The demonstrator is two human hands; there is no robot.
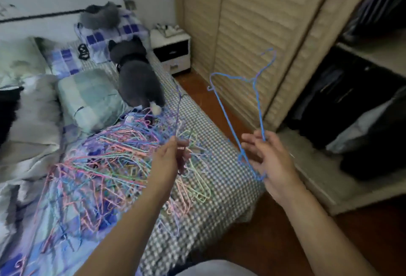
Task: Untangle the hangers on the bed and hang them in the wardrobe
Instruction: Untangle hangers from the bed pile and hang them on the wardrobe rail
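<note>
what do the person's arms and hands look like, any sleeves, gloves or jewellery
Both forearms are bare up to the bottom edge of the frame, with no sleeves in view. The left hand and right hand wear no gloves. No rings, watch or bracelets show, though the picture is somewhat blurred.

We see a tangled pile of thin coloured hangers point(114, 163) on the bed point(219, 179), one blue hanger point(237, 104) raised before the wardrobe point(252, 34).

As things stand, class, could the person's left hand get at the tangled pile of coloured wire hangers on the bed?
Probably yes. The left hand hovers just above the tangled pile of coloured wire hangers, with nothing between them. But its fingers already pinch a thin purple wire hanger, so it is not free.
</note>
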